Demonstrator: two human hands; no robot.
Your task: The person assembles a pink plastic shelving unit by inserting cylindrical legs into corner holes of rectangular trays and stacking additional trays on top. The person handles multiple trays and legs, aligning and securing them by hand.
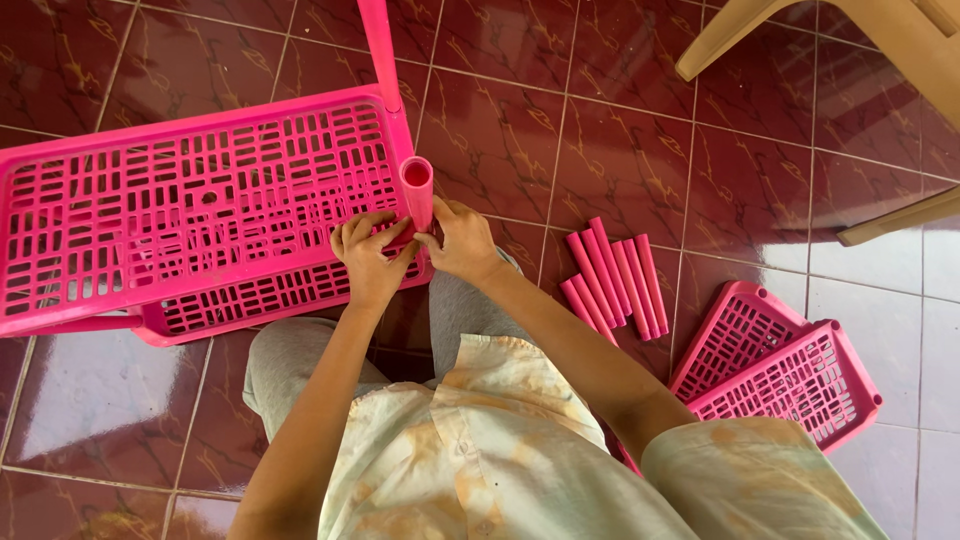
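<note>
Both hands at near right corner of pink slotted shelf (190, 205), which sits tilted over a second pink shelf (250, 298) on red tiled floor (620, 150). L hand (368, 258) grip closed, fingers curled onto shelf corner just below upright pink tube (417, 192); R hand (462, 240) grip closed too, thumb and fingers pinching tube base from other side, hands touching. Loose pink tubes (612, 278) lying bundled on floor to the right, near two stacked spare shelves (790, 375); beige chair legs (800, 30) top right
</note>
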